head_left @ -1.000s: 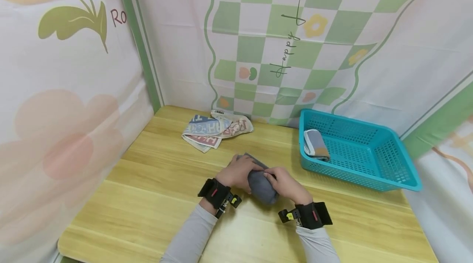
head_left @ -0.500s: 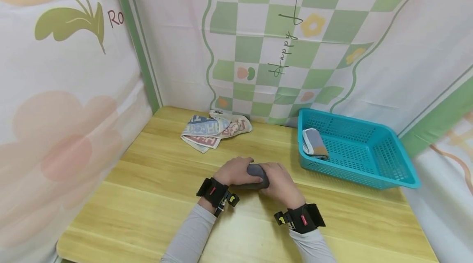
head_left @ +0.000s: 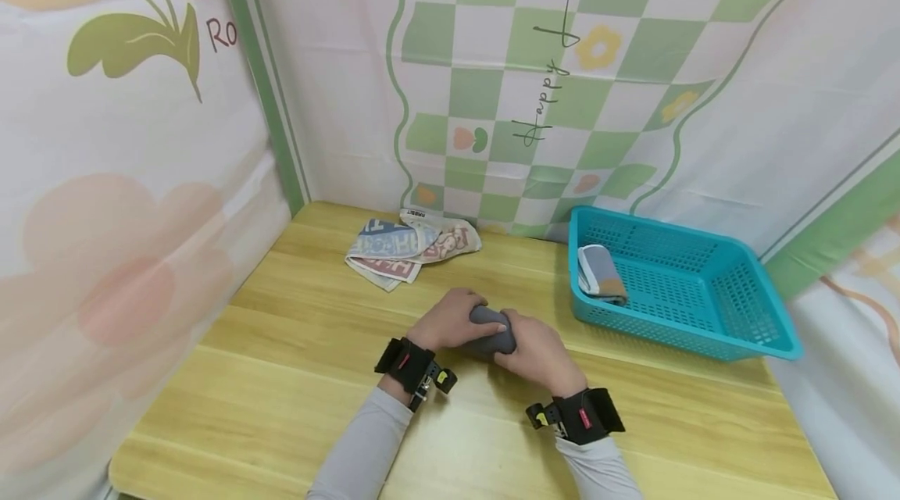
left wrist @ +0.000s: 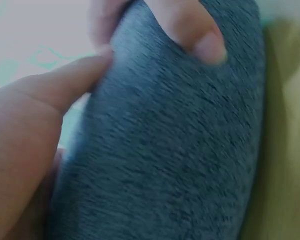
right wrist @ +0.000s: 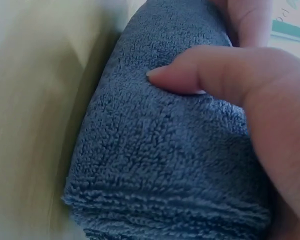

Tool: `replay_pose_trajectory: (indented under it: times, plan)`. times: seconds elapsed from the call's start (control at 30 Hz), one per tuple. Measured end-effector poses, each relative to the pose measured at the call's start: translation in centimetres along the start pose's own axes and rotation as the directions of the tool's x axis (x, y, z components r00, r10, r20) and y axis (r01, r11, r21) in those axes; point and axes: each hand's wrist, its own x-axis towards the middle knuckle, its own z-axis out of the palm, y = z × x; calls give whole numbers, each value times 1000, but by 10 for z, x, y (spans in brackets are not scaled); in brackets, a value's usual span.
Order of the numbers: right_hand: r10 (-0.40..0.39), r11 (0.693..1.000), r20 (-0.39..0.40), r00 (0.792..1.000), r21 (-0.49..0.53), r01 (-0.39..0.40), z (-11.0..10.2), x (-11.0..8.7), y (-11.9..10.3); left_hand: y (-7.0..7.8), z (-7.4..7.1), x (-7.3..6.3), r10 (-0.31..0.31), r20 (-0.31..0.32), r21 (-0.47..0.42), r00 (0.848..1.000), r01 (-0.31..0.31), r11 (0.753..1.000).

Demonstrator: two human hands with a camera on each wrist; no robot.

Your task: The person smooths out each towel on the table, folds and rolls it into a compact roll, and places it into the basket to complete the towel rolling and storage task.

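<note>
A grey terry towel (head_left: pixel 494 340), folded into a thick compact bundle, lies on the table in the middle of the head view. My left hand (head_left: pixel 448 320) grips its left side, and my right hand (head_left: pixel 540 353) holds the right, thumbs on the near face. The left wrist view shows the rounded side of the towel (left wrist: pixel 165 140), with fingertips pressing on it near the top. Stacked folded edges of the towel (right wrist: pixel 145 145) show at the bottom of the right wrist view, where a thumb presses into the pile. Fingers behind the towel are mostly hidden.
A crumpled patterned cloth (head_left: pixel 394 248) in blue, red and white lies at the back left of the wooden table (head_left: pixel 281 375). The blue plastic basket (head_left: pixel 675 336) at the right holds a folded grey, white and orange cloth (head_left: pixel 600 275). A printed curtain (head_left: pixel 351 94) hangs behind.
A second ago the towel bulged toward me with a flat part stretching beyond it; now it is a compact bundle between both hands. Since half a second ago the hands have barely shifted.
</note>
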Motion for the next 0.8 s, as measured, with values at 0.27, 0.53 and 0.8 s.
replay_pose_trajectory:
  times: [0.27,0.53,0.8]
  plan:
    - [17,999,-29,999,-36,-18,0,-8,5,5,3,3,140,26,4,990,-140,990]
    - [29,999,-17,999,24,-29,-24,-14,18,18,-9,8,236,65,-30,970,-234,972]
    - [18,999,-128,992,38,-14,-90,-19,35,55,-41,45,369,-80,32,926,-367,930]
